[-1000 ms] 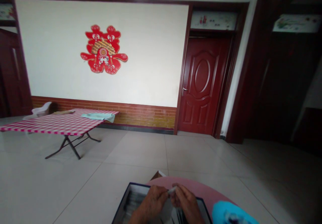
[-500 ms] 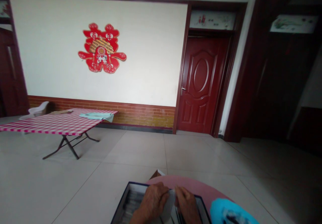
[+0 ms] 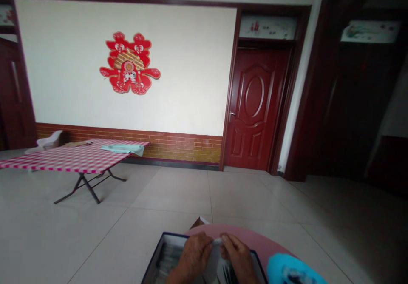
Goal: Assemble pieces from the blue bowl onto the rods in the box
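At the bottom of the head view, my left hand [image 3: 195, 254] and my right hand [image 3: 236, 256] are close together above a dark-rimmed tray [image 3: 156, 252]. Between their fingertips is a small whitish piece [image 3: 217, 241], pinched from both sides; its exact nature is too small to tell. Blurred greyish items [image 3: 170, 256] lie in the tray's left part. Thin dark sticks [image 3: 228, 273] show beneath my right hand.
The tray rests on a pink round table [image 3: 264, 243], with a bright blue object [image 3: 291, 267] at right. A brown box corner [image 3: 198, 222] shows behind. Further off stand a checkered folding table [image 3: 76, 158] and a red door [image 3: 255, 105].
The whitish piece between my hands looks narrower and flatter than before. My right hand has shifted slightly, and its fingers are more bent over the piece.
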The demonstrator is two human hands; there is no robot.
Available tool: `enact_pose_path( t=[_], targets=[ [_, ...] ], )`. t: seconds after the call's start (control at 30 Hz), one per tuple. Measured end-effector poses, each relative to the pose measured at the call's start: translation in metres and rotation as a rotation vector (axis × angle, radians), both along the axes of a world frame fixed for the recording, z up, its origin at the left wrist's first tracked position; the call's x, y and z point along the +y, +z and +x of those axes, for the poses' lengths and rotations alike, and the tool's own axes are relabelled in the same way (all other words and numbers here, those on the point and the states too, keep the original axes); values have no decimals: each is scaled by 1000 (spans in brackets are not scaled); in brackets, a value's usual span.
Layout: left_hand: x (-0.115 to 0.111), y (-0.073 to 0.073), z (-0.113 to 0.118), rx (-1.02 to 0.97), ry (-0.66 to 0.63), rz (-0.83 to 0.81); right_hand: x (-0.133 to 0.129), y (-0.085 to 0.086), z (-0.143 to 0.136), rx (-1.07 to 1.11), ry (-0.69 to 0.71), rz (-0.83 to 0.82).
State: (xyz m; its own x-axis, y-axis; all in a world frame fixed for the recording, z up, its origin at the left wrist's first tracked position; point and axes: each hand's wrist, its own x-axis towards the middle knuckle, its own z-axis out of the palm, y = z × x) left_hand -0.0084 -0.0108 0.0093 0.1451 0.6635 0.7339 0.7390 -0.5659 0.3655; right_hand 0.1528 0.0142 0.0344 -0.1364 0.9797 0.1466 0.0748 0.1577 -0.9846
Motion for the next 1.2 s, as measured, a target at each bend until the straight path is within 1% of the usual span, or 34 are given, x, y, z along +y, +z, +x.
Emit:
enact_pose_path(
  t=[0.13,0.2,0.27,0.33,0.47,0.6,0.77,0.93,1.0,1.1,1.2],
  targets=[
    [-2,7,0,56,-17,-58,1,-6,-3,-43,-58,-67],
    [-2,7,-1,77,-16,-82,0,-5,-3,-85,-93,-53],
    [0,5,-1,81,-6,-93,-2,-3,-2,-123,-103,-25],
    [1,0,-2,70,12,-79,-3,-1,0,-112,-77,-10],
    [2,-5,-3,54,51,-58,-4,2,1,19,-16,-40],
    [3,-3,-2,71,34,-92,-3,3,1,44,25,-43],
    [2,-3,-4,58,19,-1,-4,4,0,10,37,-11],
    [-1,4,-3,82,-11,-41,-6,5,-3,-15,24,-3],
    [-1,2,-3,66,-5,-24,-6,4,-5,4,18,-15],
    [3,-8,-4,19,2,35,-5,0,-6,41,32,-26],
    [5,-14,-5,-24,-32,43,-4,-2,-6,71,61,-46]
  ],
)
